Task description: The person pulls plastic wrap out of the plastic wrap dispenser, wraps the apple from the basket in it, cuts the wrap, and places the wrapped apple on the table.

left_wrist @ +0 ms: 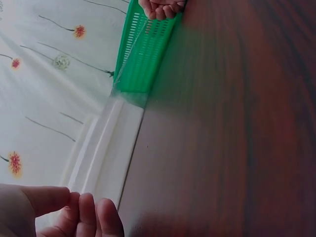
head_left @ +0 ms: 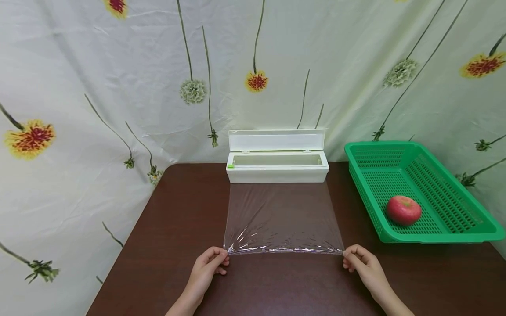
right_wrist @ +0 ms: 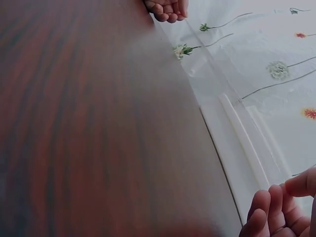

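Observation:
A sheet of clear plastic wrap (head_left: 282,215) stretches toward me from a white plastic wrap dispenser box (head_left: 276,175) at the table's back edge. The box's lid (head_left: 276,140) stands raised. My left hand (head_left: 207,267) pinches the sheet's near left corner between thumb and forefinger, where the film bunches into creases. At the near right corner, my right hand (head_left: 365,267) pinches the film the same way. Both wrist views show the thumb meeting the fingertips, with the left hand (left_wrist: 74,212) and right hand (right_wrist: 284,210) in front of the box. The near edge is drawn fairly straight between them.
To the right stands a green plastic basket (head_left: 431,238) with a red apple (head_left: 403,210) inside. Beneath everything is a dark brown wooden table (head_left: 178,219). A white cloth with printed flowers (head_left: 158,66) hangs behind and to the left.

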### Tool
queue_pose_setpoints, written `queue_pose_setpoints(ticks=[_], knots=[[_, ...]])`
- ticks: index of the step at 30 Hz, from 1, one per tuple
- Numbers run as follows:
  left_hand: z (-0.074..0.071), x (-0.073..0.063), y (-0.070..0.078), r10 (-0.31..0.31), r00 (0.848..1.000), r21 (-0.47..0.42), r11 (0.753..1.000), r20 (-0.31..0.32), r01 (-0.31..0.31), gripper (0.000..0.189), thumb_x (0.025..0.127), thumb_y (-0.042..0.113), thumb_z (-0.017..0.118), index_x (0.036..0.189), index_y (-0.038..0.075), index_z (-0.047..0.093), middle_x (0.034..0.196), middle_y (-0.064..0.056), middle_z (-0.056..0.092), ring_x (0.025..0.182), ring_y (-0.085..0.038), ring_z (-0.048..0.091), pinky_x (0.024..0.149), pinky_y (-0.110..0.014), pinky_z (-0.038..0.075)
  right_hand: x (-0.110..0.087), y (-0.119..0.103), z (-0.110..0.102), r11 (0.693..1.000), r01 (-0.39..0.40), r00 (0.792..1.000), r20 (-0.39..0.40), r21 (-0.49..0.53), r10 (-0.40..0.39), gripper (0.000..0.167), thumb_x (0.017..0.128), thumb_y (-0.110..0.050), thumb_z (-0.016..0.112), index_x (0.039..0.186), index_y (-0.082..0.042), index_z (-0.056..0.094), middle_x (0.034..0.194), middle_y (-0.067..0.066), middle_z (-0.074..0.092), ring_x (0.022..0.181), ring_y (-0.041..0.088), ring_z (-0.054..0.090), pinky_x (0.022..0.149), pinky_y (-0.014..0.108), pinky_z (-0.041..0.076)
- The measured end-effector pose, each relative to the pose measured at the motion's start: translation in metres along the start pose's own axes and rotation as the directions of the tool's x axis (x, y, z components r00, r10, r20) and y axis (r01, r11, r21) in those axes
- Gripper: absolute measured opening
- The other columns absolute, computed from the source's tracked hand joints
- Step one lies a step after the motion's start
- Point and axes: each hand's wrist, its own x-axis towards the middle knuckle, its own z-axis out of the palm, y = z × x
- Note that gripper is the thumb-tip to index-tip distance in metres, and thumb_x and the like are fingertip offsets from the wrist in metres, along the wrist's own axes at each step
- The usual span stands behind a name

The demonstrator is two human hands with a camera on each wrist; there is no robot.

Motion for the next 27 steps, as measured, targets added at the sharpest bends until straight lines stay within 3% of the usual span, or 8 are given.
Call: queue_pose_setpoints(ticks=[11, 27], knots=[[0.004, 0.008, 0.001, 0.0, 1.0, 0.069, 0.998, 0.009, -0.001, 0.015, 0.091, 0.008, 0.059, 0.092, -0.006, 0.06, 0.086, -0.014, 0.061, 0.076, -0.018, 0.057, 0.053, -0.029, 0.052, 0.006, 0.002, 0.0, 0.999, -0.05, 0.999, -0.01, -0.014, 0.05, 0.015, 0.094, -0.005, 0.053, 0.089, 0.008, 0.057, 0.069, 0.005, 0.058, 0.059, 0.014, 0.055, 0.049, 0.027, 0.048], [0.008, 0.024, 0.002, 0.012, 1.0, 0.156, 0.988, -0.006, -0.011, 0.019, 0.091, 0.016, 0.06, 0.091, -0.003, 0.06, 0.081, -0.011, 0.062, 0.068, -0.017, 0.059, 0.046, -0.031, 0.052, 0.026, 0.001, 0.001, 0.993, -0.069, 0.995, 0.066, -0.097, 0.076, 0.016, 0.093, -0.011, 0.057, 0.091, 0.005, 0.058, 0.072, 0.007, 0.059, 0.061, 0.012, 0.057, 0.047, 0.03, 0.049]])
